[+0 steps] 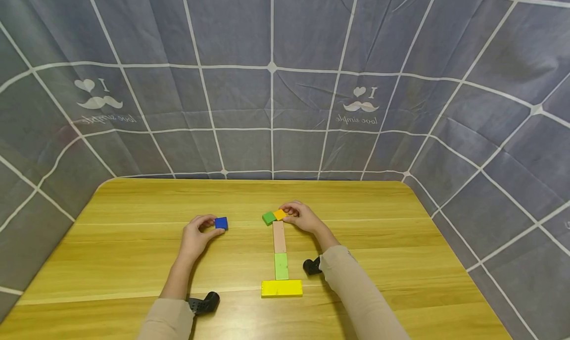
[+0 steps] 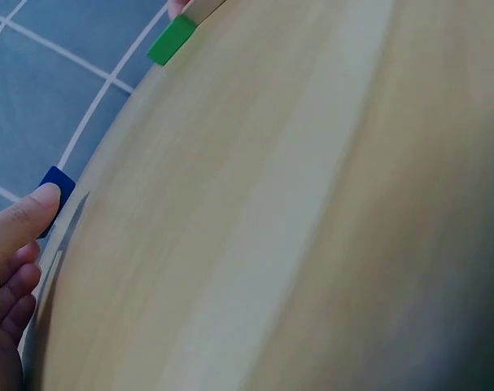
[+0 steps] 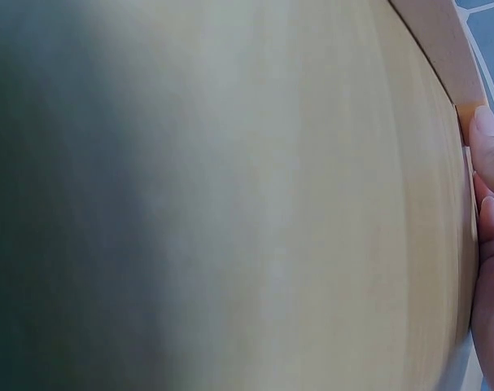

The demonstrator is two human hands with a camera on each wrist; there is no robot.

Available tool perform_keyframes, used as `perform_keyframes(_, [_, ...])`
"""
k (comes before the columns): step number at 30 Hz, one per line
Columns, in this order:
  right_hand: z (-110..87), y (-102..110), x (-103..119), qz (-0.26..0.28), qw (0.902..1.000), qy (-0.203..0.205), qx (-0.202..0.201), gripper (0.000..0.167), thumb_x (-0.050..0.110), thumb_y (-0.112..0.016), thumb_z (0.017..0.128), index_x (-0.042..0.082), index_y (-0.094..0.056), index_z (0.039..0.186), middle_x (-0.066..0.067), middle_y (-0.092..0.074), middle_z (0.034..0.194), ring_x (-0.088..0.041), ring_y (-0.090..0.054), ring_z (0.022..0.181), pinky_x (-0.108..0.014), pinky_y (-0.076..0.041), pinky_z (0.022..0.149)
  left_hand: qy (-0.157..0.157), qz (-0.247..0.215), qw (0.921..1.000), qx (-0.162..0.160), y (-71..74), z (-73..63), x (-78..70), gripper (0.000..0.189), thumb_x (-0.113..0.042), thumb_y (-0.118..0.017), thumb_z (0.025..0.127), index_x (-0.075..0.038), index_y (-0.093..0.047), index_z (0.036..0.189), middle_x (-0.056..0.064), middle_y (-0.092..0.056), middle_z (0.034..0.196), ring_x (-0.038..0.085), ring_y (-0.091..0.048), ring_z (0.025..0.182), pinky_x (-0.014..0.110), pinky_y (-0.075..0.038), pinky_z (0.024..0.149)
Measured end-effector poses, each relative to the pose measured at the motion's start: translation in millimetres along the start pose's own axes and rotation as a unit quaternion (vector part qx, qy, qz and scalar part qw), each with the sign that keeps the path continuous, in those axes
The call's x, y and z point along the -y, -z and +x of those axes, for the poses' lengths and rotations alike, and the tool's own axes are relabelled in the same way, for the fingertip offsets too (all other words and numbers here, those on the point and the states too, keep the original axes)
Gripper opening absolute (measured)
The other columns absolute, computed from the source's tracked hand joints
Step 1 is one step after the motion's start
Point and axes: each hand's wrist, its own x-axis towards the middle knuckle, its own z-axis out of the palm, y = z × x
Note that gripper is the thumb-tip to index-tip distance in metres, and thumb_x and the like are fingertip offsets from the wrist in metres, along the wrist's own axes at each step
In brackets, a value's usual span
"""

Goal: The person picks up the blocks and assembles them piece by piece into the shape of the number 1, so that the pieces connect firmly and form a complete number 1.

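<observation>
Between thumb and fingers my left hand [image 1: 196,237] pinches a blue block [image 1: 221,223]. The left wrist view shows the thumb flat on the blue block's [image 2: 61,184] face. At the top of a row of blocks, my right hand [image 1: 305,217] pinches an orange block [image 1: 279,215], which touches a green block [image 1: 269,218] on its left. Below them, a pinkish wooden block [image 1: 279,237] lies lengthwise, joined end to end with a light green block [image 1: 281,266]. A long yellow block [image 1: 282,288] lies crosswise at the row's near end.
All the blocks are on a wood-grain table [image 1: 133,206]. A grey curtain [image 1: 240,97] with white lines stands behind and at the sides. Black wrist-worn devices show by the left sleeve [image 1: 166,319] and the right sleeve [image 1: 356,285].
</observation>
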Motion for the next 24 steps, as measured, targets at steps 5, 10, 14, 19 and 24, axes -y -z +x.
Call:
perform_keyframes(5, [-4.8, 5, 18, 0.004, 1.0, -0.002, 0.007, 0.026, -0.003, -0.061, 0.084, -0.01, -0.057, 0.109, -0.024, -0.053, 0.095, -0.037, -0.048, 0.085, -0.026, -0.038, 0.071, -0.003, -0.01, 0.9999, -0.004, -8.2, 1.0, -5.7, 0.036, -0.008, -0.078, 0.07, 0.003, -0.065, 0.102, 0.016, -0.062, 0.092, 0.028, -0.057, 0.086, 0.036, -0.046, 0.079])
perform_keyframes(10, [-5.5, 5, 20, 0.006, 1.0, -0.001, 0.007, 0.027, -0.003, -0.061, 0.084, -0.01, -0.057, 0.109, -0.026, -0.053, 0.096, -0.038, -0.048, 0.086, -0.026, -0.038, 0.072, -0.007, -0.014, 0.9999, -0.006, -15.7, 0.6, -10.4, 0.036, -0.008, -0.079, 0.069, 0.002, -0.065, 0.101, 0.015, -0.062, 0.091, 0.027, -0.056, 0.085, 0.034, -0.046, 0.077])
perform_keyframes(14, [-5.7, 5, 19, 0.007, 1.0, 0.001, 0.007, 0.027, -0.003, -0.061, 0.084, -0.011, -0.057, 0.109, -0.026, -0.052, 0.096, -0.038, -0.048, 0.087, -0.025, -0.037, 0.072, -0.005, -0.023, 0.9997, -0.005, -22.0, 0.2, -14.9, 0.036, -0.007, -0.079, 0.069, 0.003, -0.065, 0.1, 0.015, -0.061, 0.091, 0.026, -0.056, 0.085, 0.034, -0.046, 0.077])
perform_keyframes(19, [-5.0, 4, 18, 0.008, 0.9999, 0.007, 0.004, 0.027, -0.004, -0.061, 0.083, -0.011, -0.057, 0.109, -0.026, -0.052, 0.095, -0.037, -0.048, 0.085, -0.026, -0.038, 0.071, -0.008, -0.034, 0.9994, -0.004, -30.0, -0.1, -19.0, 0.036, -0.006, -0.079, 0.068, 0.003, -0.065, 0.101, 0.016, -0.061, 0.091, 0.027, -0.056, 0.086, 0.037, -0.046, 0.078])
perform_keyframes(24, [-4.4, 4, 17, 0.007, 0.9999, 0.011, 0.002, 0.027, -0.004, -0.062, 0.083, -0.011, -0.057, 0.109, -0.026, -0.053, 0.096, -0.037, -0.048, 0.086, -0.025, -0.039, 0.071, -0.011, -0.045, 0.9989, -0.006, -38.1, -0.1, -22.0, 0.035, -0.006, -0.079, 0.068, 0.003, -0.065, 0.099, 0.015, -0.061, 0.09, 0.026, -0.056, 0.085, 0.035, -0.046, 0.077])
